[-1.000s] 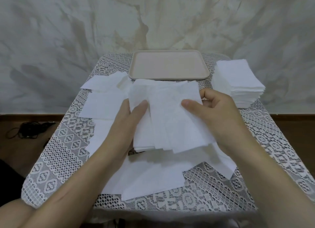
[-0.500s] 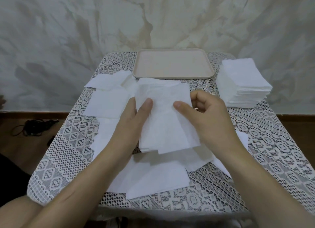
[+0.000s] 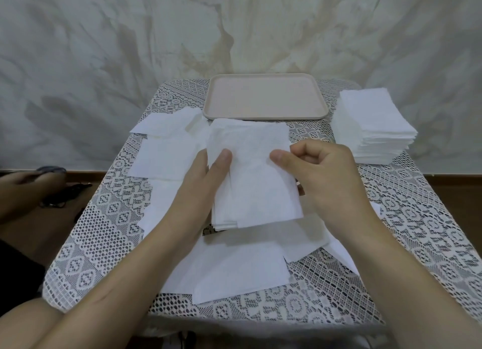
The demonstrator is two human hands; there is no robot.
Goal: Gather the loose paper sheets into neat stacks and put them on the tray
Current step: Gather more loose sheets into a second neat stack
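Of the left hand (image 3: 198, 181) only the thumb shows, laid on top of the bundle of white paper sheets (image 3: 255, 176); its fingers are out of sight behind the paper. The right hand (image 3: 331, 176) curls inward, so where its fingertips meet the bundle cannot be made out. Both forearms cover parts of the loose white paper sheets (image 3: 234, 267) on the lace-covered table (image 3: 417, 231) and run off the bottom edge. A dark tangle (image 3: 65, 194) on the floor at the left is too blurred to name.

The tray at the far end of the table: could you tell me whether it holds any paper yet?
Empty: the tray shows only its bare base; the paper stack stands beside it.
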